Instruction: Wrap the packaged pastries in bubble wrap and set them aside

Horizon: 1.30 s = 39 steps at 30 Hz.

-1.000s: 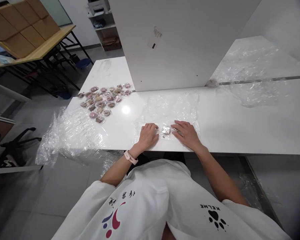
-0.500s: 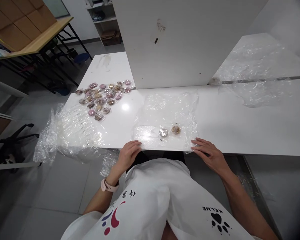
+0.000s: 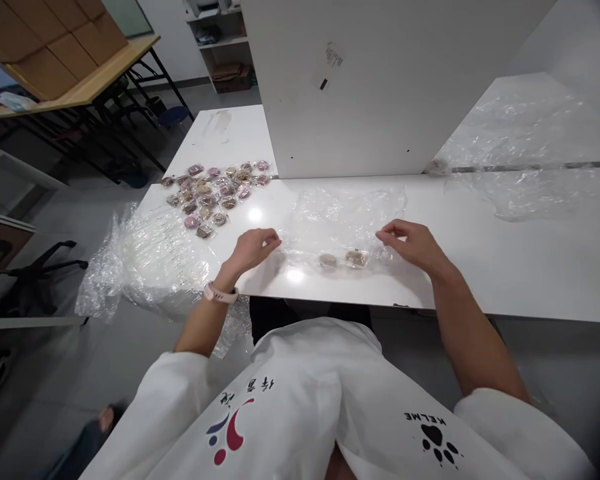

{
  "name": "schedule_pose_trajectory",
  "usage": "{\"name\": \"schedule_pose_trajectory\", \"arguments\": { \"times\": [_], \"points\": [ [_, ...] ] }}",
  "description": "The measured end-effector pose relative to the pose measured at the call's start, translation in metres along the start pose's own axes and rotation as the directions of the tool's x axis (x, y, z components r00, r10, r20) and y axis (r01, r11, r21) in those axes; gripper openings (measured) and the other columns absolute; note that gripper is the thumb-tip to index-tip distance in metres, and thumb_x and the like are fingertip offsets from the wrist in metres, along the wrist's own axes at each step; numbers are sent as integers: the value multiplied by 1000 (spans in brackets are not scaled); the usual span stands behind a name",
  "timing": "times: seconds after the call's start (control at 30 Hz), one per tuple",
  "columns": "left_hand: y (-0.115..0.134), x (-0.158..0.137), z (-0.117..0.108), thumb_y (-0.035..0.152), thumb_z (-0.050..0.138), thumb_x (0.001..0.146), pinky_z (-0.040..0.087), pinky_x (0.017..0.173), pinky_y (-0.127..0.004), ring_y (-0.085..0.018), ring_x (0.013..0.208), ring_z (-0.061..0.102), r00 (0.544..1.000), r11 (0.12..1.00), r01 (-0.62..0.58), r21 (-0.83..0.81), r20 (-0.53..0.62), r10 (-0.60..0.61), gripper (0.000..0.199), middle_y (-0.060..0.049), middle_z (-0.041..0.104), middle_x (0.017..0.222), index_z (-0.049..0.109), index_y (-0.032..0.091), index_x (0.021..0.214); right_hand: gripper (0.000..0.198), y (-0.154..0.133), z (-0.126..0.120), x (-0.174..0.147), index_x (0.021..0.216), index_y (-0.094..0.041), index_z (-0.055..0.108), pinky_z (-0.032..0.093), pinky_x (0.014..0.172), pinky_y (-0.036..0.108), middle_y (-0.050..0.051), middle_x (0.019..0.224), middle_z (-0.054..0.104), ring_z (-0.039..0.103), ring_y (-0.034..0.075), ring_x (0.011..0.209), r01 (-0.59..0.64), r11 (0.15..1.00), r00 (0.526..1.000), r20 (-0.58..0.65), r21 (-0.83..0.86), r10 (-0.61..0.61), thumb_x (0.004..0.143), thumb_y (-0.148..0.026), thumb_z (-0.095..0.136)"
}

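Head cam: both hands are well apart over a glossy white tabletop [image 3: 475,267], one at each side of a clear, crinkled sheet of plastic film [image 3: 347,210]. L hand [image 3: 256,248], w/ a pale pink wristband [image 3: 220,294], has thumb & fingertips together at the film's L edge; R hand [image 3: 414,245] mirrors it at the R edge. Both seem pinched on thin film, tho the exact contact is too fine to be sure; gripping opp. sides prob. keeps the near strip taut & level. Btwn them, near that strip, are two small tan packets: L one [image 3: 328,261], R one [image 3: 357,259], side by side w/ a gap, presumably so they don't overlap; can't tell if under or wrapped in film. Pink & brown wrapped discs [image 3: 207,193] lie off L, beyond a clear plastic bag stack [image 3: 153,250], prob. for easy reach.
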<state>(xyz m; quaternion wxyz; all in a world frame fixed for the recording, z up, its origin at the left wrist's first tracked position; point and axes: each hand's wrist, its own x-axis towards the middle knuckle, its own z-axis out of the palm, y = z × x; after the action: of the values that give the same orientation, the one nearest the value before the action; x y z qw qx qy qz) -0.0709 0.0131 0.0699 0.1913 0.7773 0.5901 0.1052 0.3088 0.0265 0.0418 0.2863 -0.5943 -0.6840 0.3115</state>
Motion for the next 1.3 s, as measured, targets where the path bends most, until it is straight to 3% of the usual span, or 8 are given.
{"name": "schedule_pose_trajectory", "arguments": {
  "times": [0.23,0.4,0.47,0.6,0.87,1.0,1.13,1.3],
  "points": [
    [-14,70,29,12,53,83,44,97,-51,-31,103,63,999,946,28,322,-40,-16,17,-13,70,99,69,17,87,18,28,31,71,69,-21,67,40,60,34,5,70,66,55,19,65,-34,967,991,116,-252,65,80,-35,67],
    [9,51,44,7,49,85,29,115,-60,-32,140,40,924,973,-99,210,-343,168,39,-12,52,144,58,21,121,28,31,31,53,104,-22,72,49,80,42,10,105,70,63,25,91,80,964,983,-143,-255,-119,88,-40,58],
    [24,45,58,10,46,91,31,117,-56,-28,143,38,917,950,-264,163,-262,300,42,-10,48,148,52,23,130,36,27,28,37,118,-24,68,47,95,46,10,123,66,59,29,112,214,940,946,-183,-265,-266,93,-46,54],
    [39,57,93,24,52,95,32,117,-52,-28,146,34,905,899,-421,121,-16,426,50,-12,42,156,41,20,144,57,31,38,14,140,-29,55,36,112,50,6,150,50,44,31,138,446,866,894,154,-226,-421,90,-57,58],
    [34,86,89,40,40,103,49,79,-35,-24,96,67,972,973,-232,12,-47,232,35,-11,73,103,62,17,119,43,38,62,10,111,-25,72,51,91,40,5,106,74,66,23,101,214,970,970,-94,-112,-225,98,-52,41],
    [39,80,75,50,43,100,42,60,-29,-18,65,62,991,983,-64,-175,103,83,39,-5,68,73,65,18,95,42,26,51,11,97,-22,72,48,66,32,2,72,69,62,18,65,43,999,998,48,0,-43,94,-56,48],
    [48,75,72,46,60,93,43,63,-31,-21,72,63,992,993,55,-102,122,-43,32,-7,70,81,62,17,107,35,14,49,12,99,-21,73,48,68,35,5,77,71,64,22,70,-53,975,998,35,-215,62,90,-50,55],
    [47,43,72,27,58,94,43,98,-42,-26,117,57,930,924,-358,133,-31,365,33,-10,64,127,55,22,126,43,12,52,-11,127,-27,64,32,110,50,8,131,65,53,31,126,277,857,936,-80,-435,-343,94,-51,53]
  ]
}}
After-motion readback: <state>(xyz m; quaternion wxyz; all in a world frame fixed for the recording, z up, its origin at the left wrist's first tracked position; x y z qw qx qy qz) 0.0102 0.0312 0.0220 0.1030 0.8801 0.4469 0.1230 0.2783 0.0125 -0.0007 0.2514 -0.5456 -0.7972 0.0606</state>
